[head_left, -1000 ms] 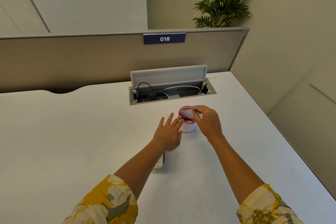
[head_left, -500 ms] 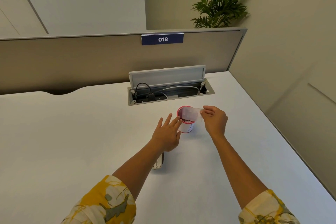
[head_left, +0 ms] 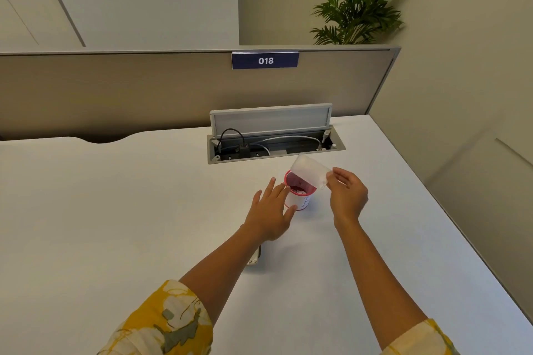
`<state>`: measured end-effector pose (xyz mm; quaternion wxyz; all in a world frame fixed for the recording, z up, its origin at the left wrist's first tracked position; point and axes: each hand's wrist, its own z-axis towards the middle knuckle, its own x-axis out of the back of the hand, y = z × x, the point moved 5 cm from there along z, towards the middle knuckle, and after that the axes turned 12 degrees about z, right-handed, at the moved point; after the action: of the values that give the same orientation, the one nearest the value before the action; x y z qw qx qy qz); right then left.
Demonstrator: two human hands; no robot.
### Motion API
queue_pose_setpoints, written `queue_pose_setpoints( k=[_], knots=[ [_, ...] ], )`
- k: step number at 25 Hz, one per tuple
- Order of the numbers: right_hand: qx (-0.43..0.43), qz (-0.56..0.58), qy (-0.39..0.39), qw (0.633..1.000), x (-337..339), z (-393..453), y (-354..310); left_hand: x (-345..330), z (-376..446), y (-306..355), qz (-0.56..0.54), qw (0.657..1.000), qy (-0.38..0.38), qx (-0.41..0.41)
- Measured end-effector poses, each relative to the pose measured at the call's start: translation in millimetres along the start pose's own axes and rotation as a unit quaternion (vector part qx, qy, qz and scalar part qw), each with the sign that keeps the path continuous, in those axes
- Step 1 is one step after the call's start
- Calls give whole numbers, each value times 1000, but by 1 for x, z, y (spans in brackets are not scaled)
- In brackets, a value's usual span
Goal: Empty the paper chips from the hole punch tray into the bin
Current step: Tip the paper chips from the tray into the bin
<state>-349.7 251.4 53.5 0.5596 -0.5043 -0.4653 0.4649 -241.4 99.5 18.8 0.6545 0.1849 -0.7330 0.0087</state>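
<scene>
A small white cup with a red rim and red inside [head_left: 300, 200] stands on the white desk and serves as the bin; pale paper chips lie in it. My right hand [head_left: 347, 196] pinches a translucent white chip tray [head_left: 310, 171] by its right end and holds it tilted over the cup's far rim. My left hand [head_left: 272, 210] rests flat against the cup's left side, fingers spread, thumb on the cup's front. The hole punch [head_left: 253, 259] lies on the desk, mostly hidden under my left forearm.
An open cable box [head_left: 274, 143] with a raised lid and cables sits in the desk just behind the cup. A beige divider [head_left: 115, 89] labelled 018 closes the back. The desk's right edge [head_left: 450, 210] runs diagonally; a plant [head_left: 360, 8] stands beyond.
My right hand drew back to the right of the cup and lifted the tray from inside the cup's mouth up over its far rim. My left hand stayed against the cup.
</scene>
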Motion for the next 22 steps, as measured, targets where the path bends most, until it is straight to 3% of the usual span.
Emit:
queue_pose_setpoints(
  k=[2,4,5,7,9,11,16,20,22],
  knots=[
    [-127,104,1,986,-6,-9,13,4,-4,-2,-93,995,19,37],
    [-206,158,-32,965,-19,-25,17,8,-9,-5,-226,969,31,97],
    [-238,175,-49,954,-27,-35,18,9,-12,-8,-323,936,31,136],
    [-292,219,-68,929,-42,-58,18,10,-18,-12,-527,827,21,196],
    [-317,255,-80,910,-57,-84,25,10,-25,-22,-644,731,33,222],
    [-326,267,-102,901,-69,-113,33,8,-33,-38,-683,687,67,240],
    [-324,162,-163,918,-86,-170,54,-7,-65,-87,-651,678,137,313],
    [-337,109,-238,905,-97,-193,67,-9,-88,-107,-663,678,134,289],
    [-343,82,-233,906,-94,-194,70,-7,-98,-116,-671,665,146,293]
  ],
)
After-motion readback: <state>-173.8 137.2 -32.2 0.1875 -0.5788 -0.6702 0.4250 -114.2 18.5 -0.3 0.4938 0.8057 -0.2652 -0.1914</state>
